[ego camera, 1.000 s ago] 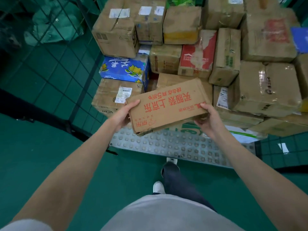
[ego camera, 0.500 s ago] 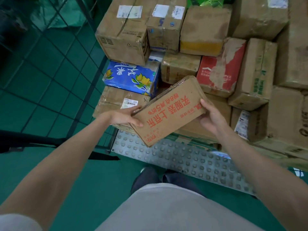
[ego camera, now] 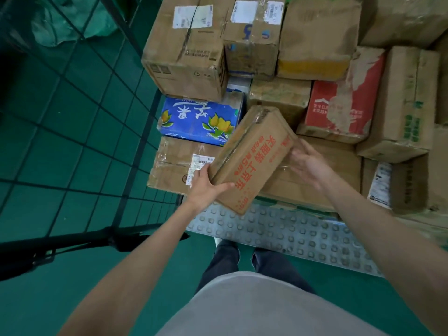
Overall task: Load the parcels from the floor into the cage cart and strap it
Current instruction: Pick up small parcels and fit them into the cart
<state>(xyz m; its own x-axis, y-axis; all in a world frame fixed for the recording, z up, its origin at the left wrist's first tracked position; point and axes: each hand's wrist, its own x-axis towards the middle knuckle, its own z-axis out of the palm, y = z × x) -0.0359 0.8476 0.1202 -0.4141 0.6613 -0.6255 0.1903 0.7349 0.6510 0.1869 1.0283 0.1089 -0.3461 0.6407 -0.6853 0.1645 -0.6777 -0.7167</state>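
Bottom of frame: grey shirt and dark trouser legs over green floor [ego camera: 72, 287]. Just above, a studded grey metal cart deck [ego camera: 278, 229] runs across lower centre to lower right; its front strip is bare and open, front edge angling down toward the right. Black bar [ego camera: 60, 243] crosses lower left, meeting the dark wire mesh cage side [ego camera: 84, 117] that fills the left half and bounds the cart on that side.

Centre: flat brown cardboard parcel with red printed characters [ego camera: 252, 158], held above the deck's inner edge, in front of the stack. Long axis runs diagonally, lower end toward bottom centre, upper end toward upper right; printed broad face up, tilted. Left hand [ego camera: 206, 185] grips the lower-left long edge, thumb on top. Right hand [ego camera: 308, 163] is at the upper-right side, fingers fairly straight against the parcel, loosely apart; contact partly blurred.

Behind: low brown box with white label [ego camera: 174, 166] at lower left of stack, blue carton with yellow flowers [ego camera: 198, 117] on it, large brown box with white labels [ego camera: 186, 49] above. Red and brown box [ego camera: 339, 105] right of centre, more brown boxes packed to the right edge and top.
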